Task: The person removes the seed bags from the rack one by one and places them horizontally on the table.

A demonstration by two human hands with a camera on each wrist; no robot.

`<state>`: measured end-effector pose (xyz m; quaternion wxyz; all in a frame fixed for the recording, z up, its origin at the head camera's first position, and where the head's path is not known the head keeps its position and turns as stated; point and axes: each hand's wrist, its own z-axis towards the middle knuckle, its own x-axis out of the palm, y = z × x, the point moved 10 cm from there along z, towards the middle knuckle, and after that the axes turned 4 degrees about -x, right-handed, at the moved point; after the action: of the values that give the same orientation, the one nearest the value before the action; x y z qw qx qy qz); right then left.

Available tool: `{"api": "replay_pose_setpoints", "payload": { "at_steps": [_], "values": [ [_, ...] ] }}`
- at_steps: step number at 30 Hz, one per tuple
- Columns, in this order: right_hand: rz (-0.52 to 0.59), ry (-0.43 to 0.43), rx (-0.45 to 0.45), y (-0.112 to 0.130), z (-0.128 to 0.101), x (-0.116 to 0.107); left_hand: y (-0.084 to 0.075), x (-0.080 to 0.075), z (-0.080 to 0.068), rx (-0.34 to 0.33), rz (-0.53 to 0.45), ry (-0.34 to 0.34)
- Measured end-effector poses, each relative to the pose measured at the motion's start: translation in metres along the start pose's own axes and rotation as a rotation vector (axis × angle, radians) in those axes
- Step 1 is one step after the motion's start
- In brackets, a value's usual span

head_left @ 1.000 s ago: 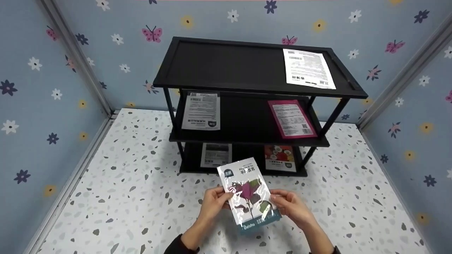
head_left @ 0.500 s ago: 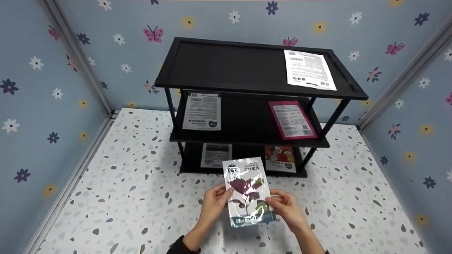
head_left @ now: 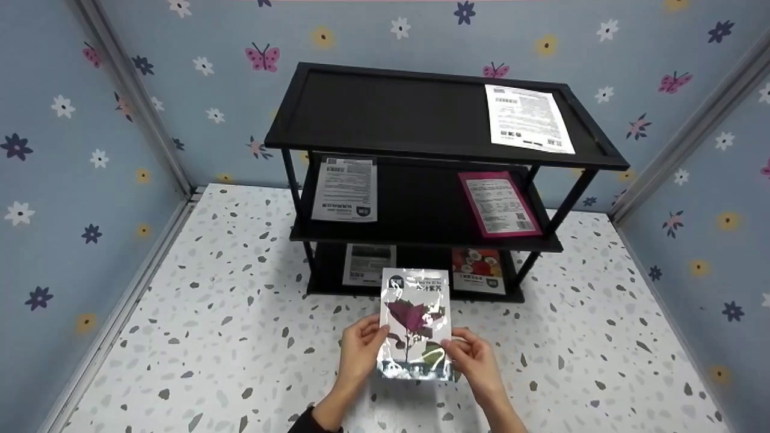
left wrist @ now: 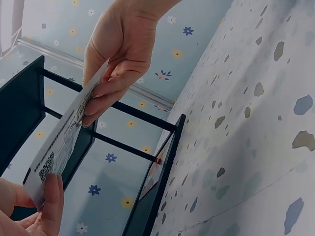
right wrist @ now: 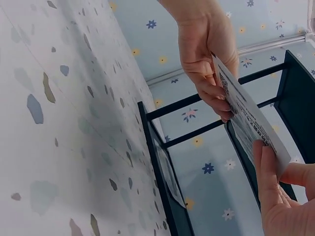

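Observation:
Both hands hold a glossy seed packet (head_left: 415, 325) in front of the shelf, its front toward the head camera. The front is white with a purple-and-green leafy plant, a dark round logo and a teal band along the near end. My left hand (head_left: 359, 358) pinches the left edge, thumb on the front. On the right edge, lower down, my right hand (head_left: 478, 364) pinches with its thumb on the front too. In the left wrist view, printed text and a square code show on the packet's back (left wrist: 61, 142). The fingers behind the packet are hidden from the head view.
A black three-tier shelf (head_left: 421, 114) stands ahead. A white packet (head_left: 529, 119) lies on top; a grey-white packet (head_left: 346, 189) and a pink-edged packet (head_left: 499, 204) lie on the middle tier. Below are two more packets, one grey (head_left: 368, 264), one with red produce (head_left: 477, 270).
The packet has turned from slanted to nearly straight and shifted slightly, its near end swinging left. The right hand has moved left with it; both hands have kept their grip.

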<state>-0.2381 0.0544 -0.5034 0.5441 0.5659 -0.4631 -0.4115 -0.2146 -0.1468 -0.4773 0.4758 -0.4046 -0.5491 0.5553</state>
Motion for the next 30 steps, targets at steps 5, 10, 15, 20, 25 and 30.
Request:
{"api": "replay_pose_setpoints", "payload": {
  "at_steps": [5,10,15,20,25,30],
  "values": [
    [-0.062,0.022,0.012,-0.006,0.001,0.004,0.015,-0.006,0.002,-0.005,0.017,-0.014],
    [-0.116,0.096,-0.001,-0.011,0.002,0.009,0.022,-0.016,0.002,0.007,0.058,-0.025],
    [-0.144,0.149,-0.065,-0.013,0.002,0.009,0.032,-0.035,0.000,-0.010,0.139,-0.052],
    [-0.196,0.142,-0.075,-0.016,0.002,0.002,0.044,-0.061,-0.004,-0.041,0.198,-0.077],
    [-0.232,0.128,-0.064,-0.012,-0.002,-0.003,0.055,-0.091,-0.008,-0.074,0.304,-0.132],
    [-0.269,0.102,-0.065,0.001,-0.009,-0.008,0.056,-0.118,-0.013,-0.089,0.396,-0.183]
  ]
}}
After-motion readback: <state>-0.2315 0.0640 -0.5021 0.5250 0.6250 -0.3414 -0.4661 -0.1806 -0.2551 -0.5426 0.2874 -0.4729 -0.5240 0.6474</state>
